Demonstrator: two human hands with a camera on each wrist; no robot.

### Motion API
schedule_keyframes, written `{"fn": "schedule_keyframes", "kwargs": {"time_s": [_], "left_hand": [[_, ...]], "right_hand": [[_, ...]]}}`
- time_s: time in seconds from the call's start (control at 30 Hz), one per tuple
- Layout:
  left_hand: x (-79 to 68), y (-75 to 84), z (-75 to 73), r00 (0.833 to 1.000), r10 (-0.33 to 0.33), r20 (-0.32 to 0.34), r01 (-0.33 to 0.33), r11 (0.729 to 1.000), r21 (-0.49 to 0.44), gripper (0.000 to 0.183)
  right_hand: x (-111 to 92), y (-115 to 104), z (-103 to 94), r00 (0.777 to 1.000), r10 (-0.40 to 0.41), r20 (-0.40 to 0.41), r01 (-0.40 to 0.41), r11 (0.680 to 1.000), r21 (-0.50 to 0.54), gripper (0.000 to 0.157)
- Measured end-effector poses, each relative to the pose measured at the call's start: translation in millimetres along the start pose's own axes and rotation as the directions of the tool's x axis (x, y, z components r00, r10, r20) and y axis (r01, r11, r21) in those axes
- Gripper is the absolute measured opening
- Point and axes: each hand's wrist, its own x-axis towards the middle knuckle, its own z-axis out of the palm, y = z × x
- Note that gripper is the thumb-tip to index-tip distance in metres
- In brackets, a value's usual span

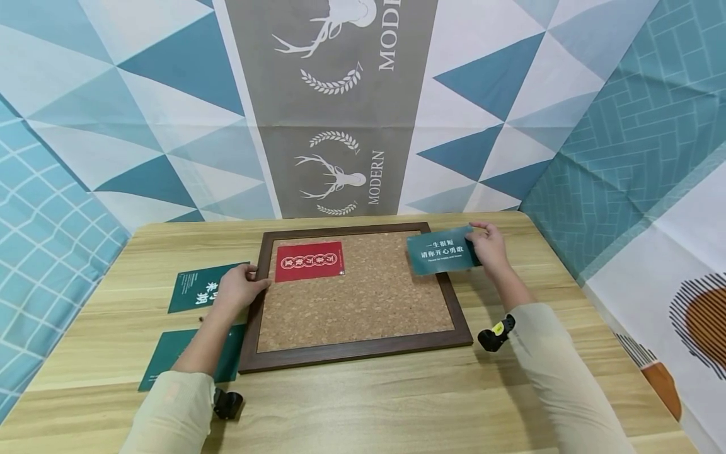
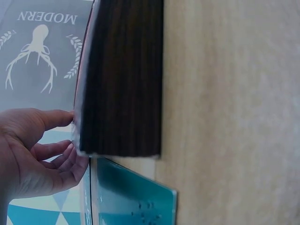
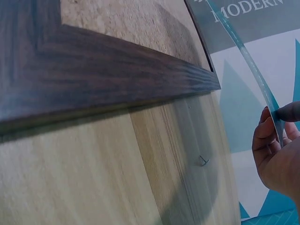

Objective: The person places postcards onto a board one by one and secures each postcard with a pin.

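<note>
A corkboard point(image 1: 357, 302) with a dark brown wooden frame lies flat on the table. Pinned or laid at its upper left is a red card point(image 1: 309, 261) with pale lettering; its fastening cannot be made out. My left hand point(image 1: 241, 287) rests on the frame's left side, thumb and relaxed fingertips touching the rail point(image 2: 122, 79). Between thumb and fingers, my right hand point(image 1: 489, 248) pinches a green card point(image 1: 442, 251) by its right end. That card, seen edge-on in the right wrist view, is held raised over the board's upper right corner.
Two more green cards lie left of the board, one upper point(image 1: 190, 290) and one lower point(image 1: 164, 356), partly hidden by the left arm. A small clear pin-like object point(image 3: 203, 161) lies on the table point(image 1: 363, 410) to the board's right. Patterned cloth walls point(image 1: 187, 82) stand behind.
</note>
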Motion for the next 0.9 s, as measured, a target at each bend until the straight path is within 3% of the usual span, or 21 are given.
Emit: {"fn": "schedule_keyframes", "kwargs": {"time_s": [0.4, 0.63, 0.9], "left_hand": [[-1.8, 0.0, 0.1, 1.000, 0.008, 0.004, -0.008, 1.000, -0.002, 0.058], [-0.5, -0.1, 1.6, 1.000, 0.002, -0.026, -0.002, 1.000, -0.008, 0.056], [-0.4, -0.8, 0.7, 1.000, 0.006, -0.007, -0.006, 1.000, -0.005, 0.057]], "right_hand": [[-0.7, -2.8, 11.5, 1.000, 0.001, 0.003, -0.001, 1.000, 0.013, 0.039], [2.3, 0.2, 16.5, 1.000, 0.013, 0.000, -0.013, 1.000, 0.015, 0.039], [3.2, -0.6, 21.8, 1.000, 0.024, -0.006, -0.024, 0.999, 0.034, 0.036]]}}
